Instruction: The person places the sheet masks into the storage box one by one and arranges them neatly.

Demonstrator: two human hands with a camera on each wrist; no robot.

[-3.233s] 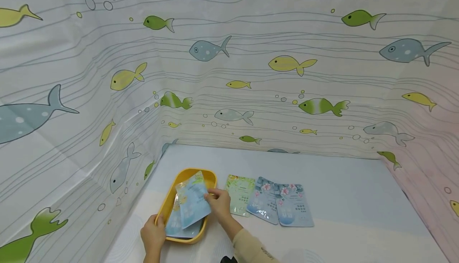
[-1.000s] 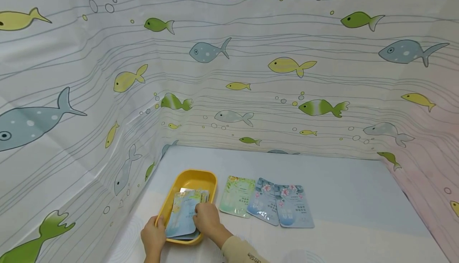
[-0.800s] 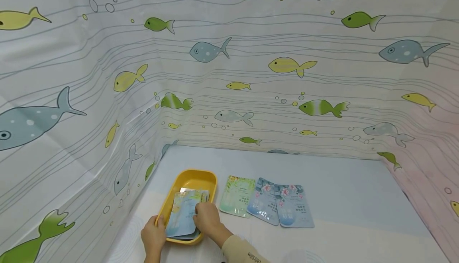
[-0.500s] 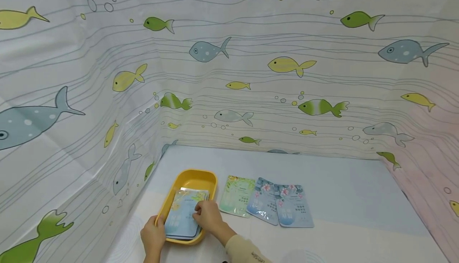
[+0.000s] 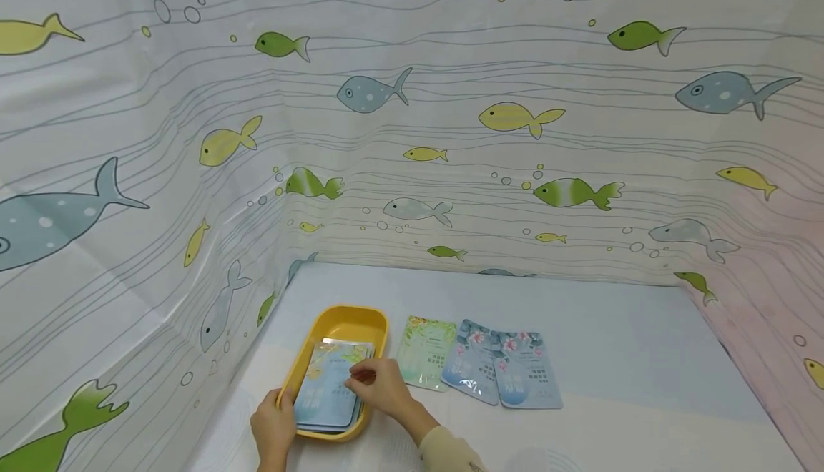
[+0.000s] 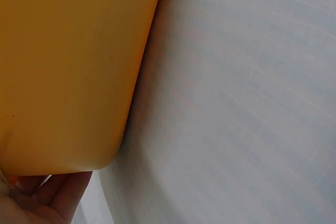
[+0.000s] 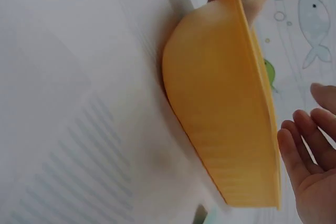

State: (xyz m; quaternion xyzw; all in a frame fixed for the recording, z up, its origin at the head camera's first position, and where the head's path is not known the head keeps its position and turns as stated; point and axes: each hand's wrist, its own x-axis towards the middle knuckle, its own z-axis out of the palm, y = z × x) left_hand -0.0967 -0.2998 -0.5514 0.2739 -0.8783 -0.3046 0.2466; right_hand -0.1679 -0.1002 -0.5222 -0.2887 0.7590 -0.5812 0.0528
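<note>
Sachets [image 5: 325, 395] are seemingly being stacked inside the yellow tray [image 5: 352, 325], gripped by the left hand [image 5: 273, 423]; the right hand [image 5: 384, 387] is being held loose, three pouches [image 5: 472, 365] being left outside.

You will note printed characters on the green packet [image 5: 426, 355], the middle flowered packet [image 5: 471, 363], the right flowered packet [image 5: 528, 372] and the pale-blue packet [image 5: 323, 393] in the yellow tray [image 5: 352, 322]; none legible.

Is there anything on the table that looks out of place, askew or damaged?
No spill or damage stands out. The middle loose packet beside the yellow tray lies slightly askew: it slants and overlaps with the packet at the right end, whereas the stack of packets inside the tray looks fairly neat.
</note>
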